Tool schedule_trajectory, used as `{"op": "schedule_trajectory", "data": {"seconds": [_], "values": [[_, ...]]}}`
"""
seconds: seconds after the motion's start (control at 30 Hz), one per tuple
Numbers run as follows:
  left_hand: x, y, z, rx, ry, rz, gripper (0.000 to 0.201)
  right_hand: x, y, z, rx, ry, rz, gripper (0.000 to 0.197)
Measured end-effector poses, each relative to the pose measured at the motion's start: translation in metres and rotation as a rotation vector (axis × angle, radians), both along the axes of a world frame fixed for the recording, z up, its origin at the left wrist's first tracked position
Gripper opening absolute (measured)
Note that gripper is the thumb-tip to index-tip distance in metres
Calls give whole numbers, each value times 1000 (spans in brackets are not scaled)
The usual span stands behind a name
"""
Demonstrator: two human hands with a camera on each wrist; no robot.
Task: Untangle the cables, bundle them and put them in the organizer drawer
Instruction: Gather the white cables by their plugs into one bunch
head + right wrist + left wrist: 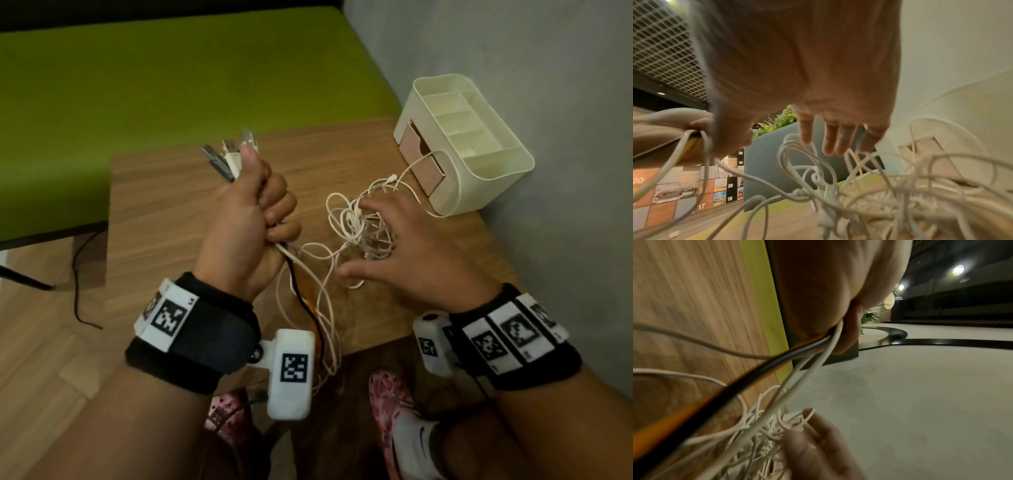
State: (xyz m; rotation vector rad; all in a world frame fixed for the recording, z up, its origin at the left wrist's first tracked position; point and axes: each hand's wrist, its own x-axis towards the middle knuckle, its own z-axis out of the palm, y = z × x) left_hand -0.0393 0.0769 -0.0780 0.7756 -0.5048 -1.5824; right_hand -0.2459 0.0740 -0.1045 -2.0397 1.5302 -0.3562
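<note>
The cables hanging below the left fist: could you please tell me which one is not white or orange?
The black cable. It runs down from the left hand between white cables and an orange one.

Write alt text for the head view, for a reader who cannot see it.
The left hand grips a bunch of cable ends with USB plugs sticking up, while the open right hand hovers over a tangle of white cables on a wooden table. A cream organizer, drawer open, stands at the back right.

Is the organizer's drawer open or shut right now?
Open: the pink drawer sticks out from the organizer front, a white cable trailing across it.
</note>
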Motion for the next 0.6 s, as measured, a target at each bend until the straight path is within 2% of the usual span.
{"op": "schedule_trajectory", "data": {"seconds": [0.07,0.13,0.2,0.23,0.3,0.37,0.43,0.5,0.6], "values": [[-3,1,-1,0,-28,-6,41,2,0,5,-242,-115,-47,57],[-8,2,-3,3,-29,-19,41,7,5,7,-316,-333,-10,29],[-15,2,-4,14,-5,-37,40,14,11,2,-169,-503,73,27],[-18,2,-4,19,23,-52,40,18,13,-1,-48,-527,112,30],[-19,4,-3,25,135,-118,39,21,13,-13,144,-404,177,31],[-15,7,1,8,319,-256,39,16,7,-28,122,-188,218,18],[-8,10,7,-40,409,-386,35,9,1,-35,85,-89,206,13],[-3,11,9,-42,306,-372,36,6,-4,-36,76,-122,170,12],[1,8,1,8,-168,-211,35,9,-6,-26,19,-310,68,9]]}}
